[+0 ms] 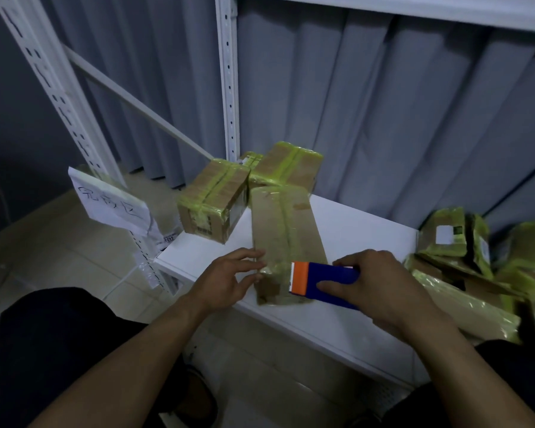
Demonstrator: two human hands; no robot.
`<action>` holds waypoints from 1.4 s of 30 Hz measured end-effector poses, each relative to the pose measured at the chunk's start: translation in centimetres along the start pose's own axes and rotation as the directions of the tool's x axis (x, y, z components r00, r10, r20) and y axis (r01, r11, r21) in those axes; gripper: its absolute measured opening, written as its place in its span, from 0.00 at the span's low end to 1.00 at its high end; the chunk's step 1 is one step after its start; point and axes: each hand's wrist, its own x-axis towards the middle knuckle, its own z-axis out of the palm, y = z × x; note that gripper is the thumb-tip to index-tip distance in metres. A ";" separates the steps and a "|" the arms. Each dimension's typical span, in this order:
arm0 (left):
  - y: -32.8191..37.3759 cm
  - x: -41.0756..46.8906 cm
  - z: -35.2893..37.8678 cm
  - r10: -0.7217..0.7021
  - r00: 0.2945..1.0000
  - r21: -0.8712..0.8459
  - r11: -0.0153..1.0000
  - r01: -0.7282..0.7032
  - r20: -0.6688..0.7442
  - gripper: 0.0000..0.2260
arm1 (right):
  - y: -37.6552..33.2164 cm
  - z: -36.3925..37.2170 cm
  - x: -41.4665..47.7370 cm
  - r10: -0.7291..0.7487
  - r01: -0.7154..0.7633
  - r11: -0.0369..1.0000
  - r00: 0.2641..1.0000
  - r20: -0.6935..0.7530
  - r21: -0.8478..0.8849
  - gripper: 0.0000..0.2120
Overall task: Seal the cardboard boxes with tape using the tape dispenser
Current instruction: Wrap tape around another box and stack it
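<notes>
One long box [286,230] lies on the counter [368,227], long axis running away from the near edge. Left hand [229,278], fingers loose, touches its near-left side; right hand [380,285] grips the dispenser [328,271] at its near end.

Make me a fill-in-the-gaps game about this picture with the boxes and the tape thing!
1. The right hand holds a blue and ____ dispenser.
2. The left hand touches a long box lying on a ____ table.
3. The paper sign hangs on the picture's ____ side.
Missing words: orange; white; left.
</notes>
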 end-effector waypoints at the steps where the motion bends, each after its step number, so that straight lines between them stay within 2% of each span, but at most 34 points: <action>1: 0.2 0.0 0.1 -0.001 1.000 0.011 1.000 0.001 0.009 0.14 | 0.1 0.0 0.3 -0.015 0.014 0.999 1.000 -0.008 -0.038 0.26; 6: 0.4 0.1 -1.0 -0.014 1.000 0.181 0.983 0.009 0.022 0.17 | 0.0 0.6 1.6 -0.061 0.063 0.987 0.998 0.020 -0.147 0.25; 10: 1.2 0.6 -2.0 0.042 0.995 0.332 0.941 -0.069 0.090 0.18 | -0.7 1.1 2.2 -0.140 0.154 0.942 0.988 0.067 -0.297 0.26; 12: 1.3 0.8 -2.2 0.071 0.986 0.404 0.906 -0.128 0.152 0.21 | -1.0 1.5 2.6 -0.174 0.195 0.912 0.981 0.091 -0.361 0.28; 14: 0.9 1.2 -2.3 0.096 0.977 0.483 0.857 -0.179 0.191 0.24 | -0.9 1.8 2.9 -0.194 0.222 0.898 0.975 0.113 -0.379 0.28; 17: 0.8 1.8 -2.5 0.117 0.973 0.532 0.821 -0.208 0.200 0.22 | -0.5 1.7 3.2 -0.217 0.254 0.914 0.965 0.148 -0.316 0.30; 19: 1.0 1.9 -2.4 0.148 0.971 0.540 0.810 -0.229 0.190 0.18 | -0.2 1.2 3.4 -0.227 0.269 0.932 0.956 0.187 -0.241 0.33; 23: 0.7 2.0 -1.6 0.126 0.986 0.502 0.849 -0.165 0.111 0.16 | 0.5 0.2 3.9 -0.244 0.275 0.959 0.922 0.300 -0.066 0.38; 27: 0.0 1.9 -0.8 0.132 0.990 0.401 0.905 -0.142 0.054 0.13 | 1.3 -0.5 3.9 -0.359 0.354 0.932 0.877 0.320 0.075 0.40; 29: -0.2 1.6 -0.4 0.129 0.991 0.372 0.918 -0.135 0.042 0.15 | 1.8 -0.5 3.8 -0.392 0.397 0.917 0.873 0.290 0.046 0.42; 32: -0.3 1.4 0.0 0.120 0.992 0.351 0.928 -0.121 0.024 0.18 | 1.6 -0.8 3.1 -0.446 0.467 0.884 0.858 0.256 -0.028 0.39; 36: -0.5 1.5 -0.2 0.155 0.988 0.394 0.908 -0.140 -0.006 0.18 | 0.7 -2.1 2.2 -0.492 0.560 0.810 0.810 0.319 -0.173 0.34; 39: -0.9 1.4 -0.4 0.170 0.985 0.414 0.897 -0.157 0.006 0.17 | 0.5 -2.1 2.4 -0.482 0.566 0.783 0.814 0.325 -0.258 0.33; 42: -1.7 1.3 -0.6 0.185 0.982 0.417 0.890 -0.184 0.038 0.17 | 0.6 -1.9 2.6 -0.459 0.541 0.795 0.832 0.313 -0.272 0.33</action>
